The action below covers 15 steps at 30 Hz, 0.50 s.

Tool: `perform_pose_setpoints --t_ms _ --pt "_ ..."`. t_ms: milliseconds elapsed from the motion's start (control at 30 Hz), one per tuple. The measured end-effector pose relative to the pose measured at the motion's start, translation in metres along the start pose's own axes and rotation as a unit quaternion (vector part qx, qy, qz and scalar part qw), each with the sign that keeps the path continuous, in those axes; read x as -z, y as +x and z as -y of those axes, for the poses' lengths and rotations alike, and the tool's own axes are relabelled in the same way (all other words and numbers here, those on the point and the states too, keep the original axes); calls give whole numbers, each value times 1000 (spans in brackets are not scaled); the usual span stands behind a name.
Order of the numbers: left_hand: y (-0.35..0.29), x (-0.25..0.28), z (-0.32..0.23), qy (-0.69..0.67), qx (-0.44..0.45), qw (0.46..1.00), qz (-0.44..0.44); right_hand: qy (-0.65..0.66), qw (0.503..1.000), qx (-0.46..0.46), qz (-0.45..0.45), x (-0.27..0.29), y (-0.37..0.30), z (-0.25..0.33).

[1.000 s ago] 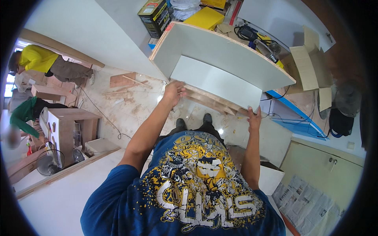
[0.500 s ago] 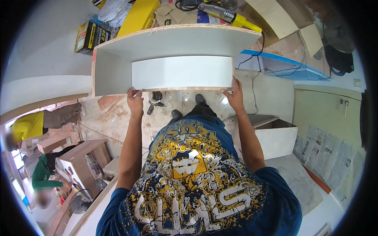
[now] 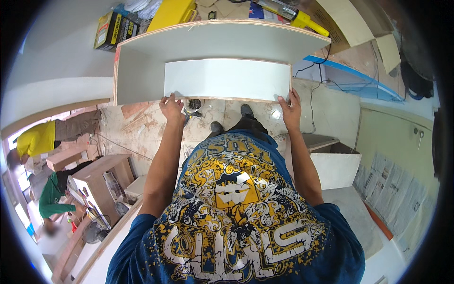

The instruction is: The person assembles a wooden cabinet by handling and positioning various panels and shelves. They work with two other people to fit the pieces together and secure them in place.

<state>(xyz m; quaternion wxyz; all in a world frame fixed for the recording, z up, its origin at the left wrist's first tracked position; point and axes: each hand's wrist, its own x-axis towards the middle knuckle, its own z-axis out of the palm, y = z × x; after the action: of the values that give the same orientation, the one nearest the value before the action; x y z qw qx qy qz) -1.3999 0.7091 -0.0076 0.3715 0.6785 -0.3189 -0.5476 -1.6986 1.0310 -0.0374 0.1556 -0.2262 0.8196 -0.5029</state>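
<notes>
A long, shallow box of plywood (image 3: 222,43), pale grey-white inside with raw wood edges, lies in front of me with its open side toward me. Within it a long white panel (image 3: 227,78) reaches from near the left wall to the right. My left hand (image 3: 172,108) pinches the panel's near edge at its left corner. At the opposite corner my right hand (image 3: 290,111) grips the same edge, thumb toward me and fingers round the right end. The undersides of both grips are hidden.
Behind the box are a yellow case (image 3: 171,14), a yellow-black tool (image 3: 302,20) and a black-yellow carton (image 3: 115,30). A cable (image 3: 313,109) trails down at right. Another open box (image 3: 333,163) stands right of me. Two people (image 3: 40,137) work at far left.
My view has shifted, so box, panel and hands sit higher and slightly further right in the picture. Both hands keep their hold on the panel's corners.
</notes>
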Motion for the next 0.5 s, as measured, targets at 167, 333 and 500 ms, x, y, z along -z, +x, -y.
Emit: perform_pose_setpoints --t_ms 167,333,500 --pt "0 -2 -2 -34 32 999 -4 39 999 -8 -7 5 -6 -5" --pt "4 20 13 351 -343 871 34 -98 987 108 59 14 0 11" --pt "3 23 14 114 -3 992 62 -286 943 114 126 3 12 65"
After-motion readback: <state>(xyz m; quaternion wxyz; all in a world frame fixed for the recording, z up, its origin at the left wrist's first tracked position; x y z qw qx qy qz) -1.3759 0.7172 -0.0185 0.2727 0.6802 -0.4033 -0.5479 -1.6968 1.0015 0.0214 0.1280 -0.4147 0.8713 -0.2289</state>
